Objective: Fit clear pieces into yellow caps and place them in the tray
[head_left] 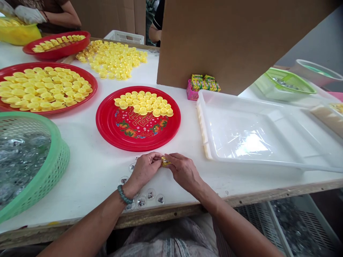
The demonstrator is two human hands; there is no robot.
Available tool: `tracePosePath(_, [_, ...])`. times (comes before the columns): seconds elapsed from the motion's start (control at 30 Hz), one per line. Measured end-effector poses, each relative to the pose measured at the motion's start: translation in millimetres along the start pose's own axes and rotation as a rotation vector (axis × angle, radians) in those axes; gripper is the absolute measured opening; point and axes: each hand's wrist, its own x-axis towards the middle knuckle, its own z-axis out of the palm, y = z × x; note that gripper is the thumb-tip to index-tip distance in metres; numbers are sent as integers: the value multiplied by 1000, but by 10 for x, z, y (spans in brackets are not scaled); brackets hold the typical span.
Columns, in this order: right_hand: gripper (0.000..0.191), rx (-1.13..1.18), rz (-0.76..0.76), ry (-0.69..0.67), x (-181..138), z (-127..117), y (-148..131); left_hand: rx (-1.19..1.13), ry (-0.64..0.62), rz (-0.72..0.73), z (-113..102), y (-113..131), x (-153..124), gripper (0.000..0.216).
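My left hand (pixel 146 167) and my right hand (pixel 184 170) meet over the white table, just in front of a red round tray. Between their fingertips they pinch a small yellow plastic piece (pixel 165 161), mostly covered by the fingers. Several clear round discs with a small dark print (pixel 150 194) lie on the table beside and below my left wrist. On the red tray (pixel 107 134), small yellow round pieces (pixel 143 102) stand in rows over the far half; its printed fruit pattern shows in the near half.
A green basket (pixel 60 157) of clear plastic parts stands at left. Farther back are a red tray of yellow pieces (pixel 44 89) and loose yellow pieces (pixel 115 59). A white bin (pixel 203 125) lies at right, before a cardboard panel (pixel 214 39). A co-worker's gloved hand (pixel 29 14) is at upper left.
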Motion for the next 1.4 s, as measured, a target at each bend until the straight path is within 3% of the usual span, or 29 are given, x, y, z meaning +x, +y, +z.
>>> tracePosePath(0.23, [27,-38,25,-37,15,-37,11,-113,-37,-50,1,-42,7,19])
tracePosePath(0.53, [24,1,63,62,-52,29,-25,-16,39,-30,29,-63,49,15])
tracePosePath(0.9, [20,19,-33,-96,103,-105,79,-117,-23,-52,12,-71,58,22])
tracePosePath(1.13, [19,-44,38,19,-56,-27,-29,-58,8,-34,25,-117,69,16])
tracePosePath(1.4, [26,-171,110,-5,-42,10,-101,-34,8,-44,14,-110,87,20])
